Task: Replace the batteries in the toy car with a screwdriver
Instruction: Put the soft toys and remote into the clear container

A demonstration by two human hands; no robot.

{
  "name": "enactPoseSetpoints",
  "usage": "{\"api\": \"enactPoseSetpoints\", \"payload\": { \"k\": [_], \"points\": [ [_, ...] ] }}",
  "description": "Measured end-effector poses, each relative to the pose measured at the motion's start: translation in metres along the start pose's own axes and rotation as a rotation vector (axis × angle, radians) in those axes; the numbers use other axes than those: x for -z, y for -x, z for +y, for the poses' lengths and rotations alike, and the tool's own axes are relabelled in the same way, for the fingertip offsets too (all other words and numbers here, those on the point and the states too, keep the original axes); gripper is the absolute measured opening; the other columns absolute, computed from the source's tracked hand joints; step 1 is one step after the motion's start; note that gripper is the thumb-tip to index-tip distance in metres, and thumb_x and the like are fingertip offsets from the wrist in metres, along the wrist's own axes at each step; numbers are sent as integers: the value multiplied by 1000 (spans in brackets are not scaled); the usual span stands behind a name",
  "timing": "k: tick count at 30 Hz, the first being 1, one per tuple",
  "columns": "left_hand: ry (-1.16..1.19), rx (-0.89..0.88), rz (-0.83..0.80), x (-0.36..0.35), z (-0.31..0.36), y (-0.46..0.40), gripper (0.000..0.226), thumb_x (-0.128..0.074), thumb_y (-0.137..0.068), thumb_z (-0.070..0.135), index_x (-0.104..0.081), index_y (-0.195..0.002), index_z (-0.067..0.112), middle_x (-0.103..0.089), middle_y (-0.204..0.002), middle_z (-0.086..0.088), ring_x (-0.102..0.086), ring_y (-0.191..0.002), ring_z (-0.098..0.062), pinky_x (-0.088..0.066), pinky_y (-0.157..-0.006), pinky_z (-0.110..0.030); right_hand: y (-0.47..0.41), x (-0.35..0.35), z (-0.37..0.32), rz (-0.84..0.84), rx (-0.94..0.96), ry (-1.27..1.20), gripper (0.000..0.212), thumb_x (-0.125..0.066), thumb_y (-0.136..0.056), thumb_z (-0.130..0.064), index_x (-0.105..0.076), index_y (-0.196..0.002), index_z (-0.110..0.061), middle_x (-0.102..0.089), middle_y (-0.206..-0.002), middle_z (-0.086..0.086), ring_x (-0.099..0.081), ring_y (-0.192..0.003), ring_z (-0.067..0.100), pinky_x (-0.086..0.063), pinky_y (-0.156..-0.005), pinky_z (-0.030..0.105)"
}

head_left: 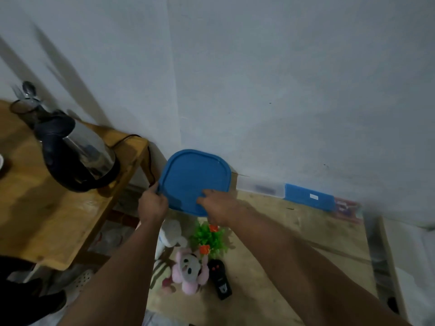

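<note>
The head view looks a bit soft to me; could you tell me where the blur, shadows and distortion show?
Head view: motion blur smears the right edge and the boxes along the wall; long diagonal shadows cross the wall at upper left; wide-angle bending bows the wooden table; the blue lid, gripped by the left hand, stays fairly sharp under dim, bluish light.
</note>
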State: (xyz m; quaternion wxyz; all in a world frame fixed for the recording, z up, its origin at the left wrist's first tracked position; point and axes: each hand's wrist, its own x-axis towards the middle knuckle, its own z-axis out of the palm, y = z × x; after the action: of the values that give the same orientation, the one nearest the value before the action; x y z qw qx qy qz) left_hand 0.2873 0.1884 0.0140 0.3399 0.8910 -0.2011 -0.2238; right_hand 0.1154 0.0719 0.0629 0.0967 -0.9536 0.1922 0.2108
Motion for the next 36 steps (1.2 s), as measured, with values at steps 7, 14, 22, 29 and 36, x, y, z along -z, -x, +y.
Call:
{"api": "enactPoseSetpoints", "payload": {
  "k": [7,14,22,29,36],
  "points": [
    [217,134,-41,-2,-17,-21,56,-48,-97,-2,-58,-148,18,-65,-142,-11,-67,-117,-38,-60,-94,-55,-1,15,-7,-17,107,87,59,-68,-88,-13,-41,-139,-19,-50,-114,13,-54,-83,28,-38,-62,37],
    [458,282,-41,-5,-18,-19,34,-53,-107,10,-66,-138,9,-68,-134,-14,-69,-94,-25,-64,-87,-51,5,32,0,17,176,119,48,-61,-91,-23,-47,-137,-24,-60,-111,6,-58,-88,26,-35,-63,35],
    [667,439,-49,2,-13,-20,31,-50,-109,19,-67,-131,6,-69,-119,-17,-67,-100,-32,-63,-87,-51,20,60,2,246,115,36,35,-55,-90,-27,-48,-124,-25,-65,-102,-2,-51,-72,20,-34,-62,33],
    [433,384,-108,1,-14,-19,43,-71,-96,6,-64,-139,7,-63,-133,-23,-66,-108,-44,-65,-80,-52,44,76,24,739,-165,-238,25,-49,-101,-27,-52,-125,-20,-67,-83,5,-62,-65,30,-49,-57,38],
    [332,387,-88,-3,-12,-18,38,-70,-97,5,-67,-134,6,-64,-130,-23,-65,-111,-47,-64,-84,-54,105,46,57,1044,-512,-649,25,-48,-103,-28,-49,-128,-28,-71,-108,0,-67,-91,21,-55,-72,35]
  ]
}}
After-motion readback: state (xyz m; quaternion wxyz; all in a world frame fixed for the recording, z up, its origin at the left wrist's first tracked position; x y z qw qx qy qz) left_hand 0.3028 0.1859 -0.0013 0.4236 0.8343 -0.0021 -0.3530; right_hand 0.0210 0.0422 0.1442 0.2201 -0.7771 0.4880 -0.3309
